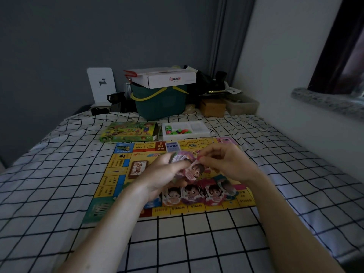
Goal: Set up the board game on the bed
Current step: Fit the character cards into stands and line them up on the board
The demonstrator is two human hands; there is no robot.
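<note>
Two hands worked above the board (118, 174): left hand (165, 174) gripped the card stack (180, 158), right hand (222, 162) pinched one card (194, 170) to deal it below.

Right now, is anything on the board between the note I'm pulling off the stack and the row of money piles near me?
Nothing visible. The right hand pinches the top note off the stack held by the left hand, directly above the row of piles on the board. Only open air lies between them.

Dim room: grey wall (59, 46), grey curtain (228, 36), white side wall (279, 56), speckled stone windowsill (325, 101).
</note>
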